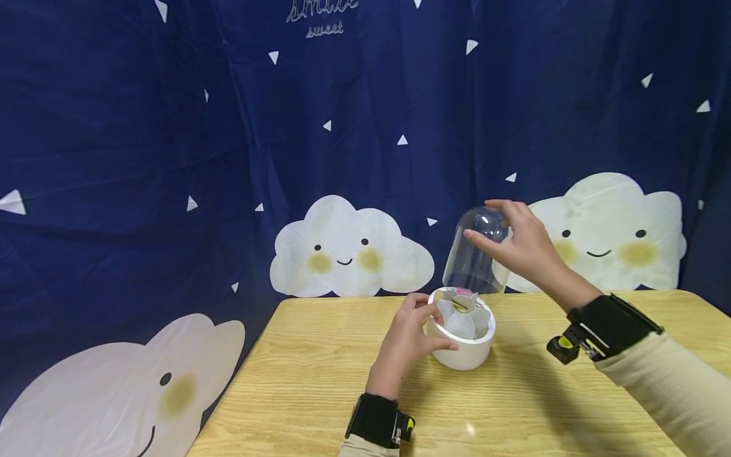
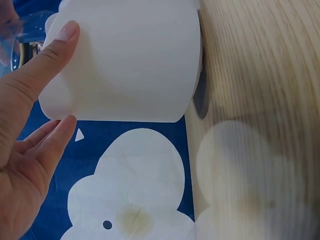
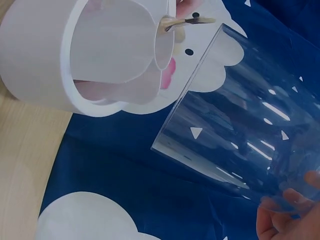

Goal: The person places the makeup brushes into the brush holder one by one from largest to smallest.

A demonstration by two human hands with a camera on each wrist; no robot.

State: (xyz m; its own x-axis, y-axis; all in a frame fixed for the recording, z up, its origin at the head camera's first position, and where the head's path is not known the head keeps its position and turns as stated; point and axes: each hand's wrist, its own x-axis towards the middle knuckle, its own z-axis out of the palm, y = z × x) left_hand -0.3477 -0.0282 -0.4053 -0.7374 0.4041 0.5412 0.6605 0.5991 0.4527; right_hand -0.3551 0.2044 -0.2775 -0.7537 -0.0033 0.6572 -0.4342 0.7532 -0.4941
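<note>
A round white container (image 1: 464, 354) stands on the table with pale petal-shaped dividers (image 3: 112, 42) inside. My left hand (image 1: 408, 333) grips its left side, thumb along the outer wall and fingers at the rim. In the right wrist view a small brush (image 3: 187, 21) pokes out of the middle ring, and a pink piece (image 3: 169, 74) shows beside it. My right hand (image 1: 525, 244) holds a clear dome cover (image 1: 469, 266) by its rounded top, fingers and thumb on either side. The dome hangs tilted above the container, its open end apart from the rim in the right wrist view.
The wood-grain table (image 1: 320, 362) spreads out around the container. Behind it hangs a dark blue curtain (image 1: 354, 82) with white triangles and smiling clouds. Each wrist wears a black strap (image 1: 613, 324) with a small camera.
</note>
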